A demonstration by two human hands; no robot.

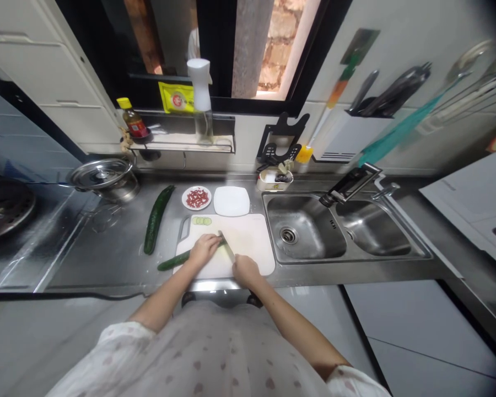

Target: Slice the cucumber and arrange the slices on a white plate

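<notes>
On the white cutting board (252,234) lies a cut cucumber (176,261), its left end reaching past the board's edge. My left hand (205,248) is closed over it near the cut end. In my right hand (246,270) is the handle of a knife (227,246), its blade at the cucumber's right end, close to my left fingers. Several cucumber slices (201,220) lie in a row at the board's upper left. A whole cucumber (157,219) rests on the counter to the left. Behind the board stand a plate of chopped red pieces (197,198) and a white plate (232,200).
A double steel sink (306,229) with a black faucet (349,184) is on the right. At the back left stands a lidded pot (107,177). A wall shelf (182,144) carries a sauce bottle (133,120) and a spray bottle (201,102). A knife holder (351,135) hangs at the right.
</notes>
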